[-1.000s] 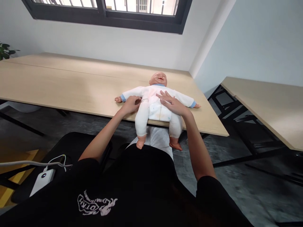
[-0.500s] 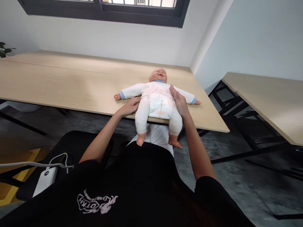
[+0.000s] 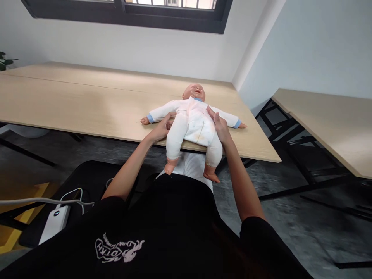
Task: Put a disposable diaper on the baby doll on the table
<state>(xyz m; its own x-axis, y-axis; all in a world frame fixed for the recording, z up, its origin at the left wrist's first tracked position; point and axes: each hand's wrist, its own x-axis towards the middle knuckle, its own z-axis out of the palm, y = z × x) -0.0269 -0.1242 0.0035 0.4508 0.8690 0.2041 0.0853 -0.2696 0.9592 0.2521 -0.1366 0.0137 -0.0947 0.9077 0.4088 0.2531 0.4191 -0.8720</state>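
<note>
A baby doll (image 3: 200, 123) in a white suit with blue collar and cuffs lies on its back on the wooden table (image 3: 87, 104). Its arms are spread wide, and its legs hang over the front edge toward me. My left hand (image 3: 163, 128) grips the doll's side at the hip, some fingers hidden beneath it. On the other side, my right hand (image 3: 219, 126) holds the doll's waist, fingers along the torso. The doll's hips are tilted, raised at my left hand.
A second table (image 3: 328, 116) stands to the right across a gap. A black chair (image 3: 95, 174) at my left carries a white power bank (image 3: 55, 223) with a cable (image 3: 37, 202). The wall (image 3: 145, 50) and window (image 3: 174, 19) are behind the table.
My left hand has come up along the doll's hip and lifted that side. The doll's lower body has rolled to the right, and its feet have shifted slightly left. My right hand has barely moved.
</note>
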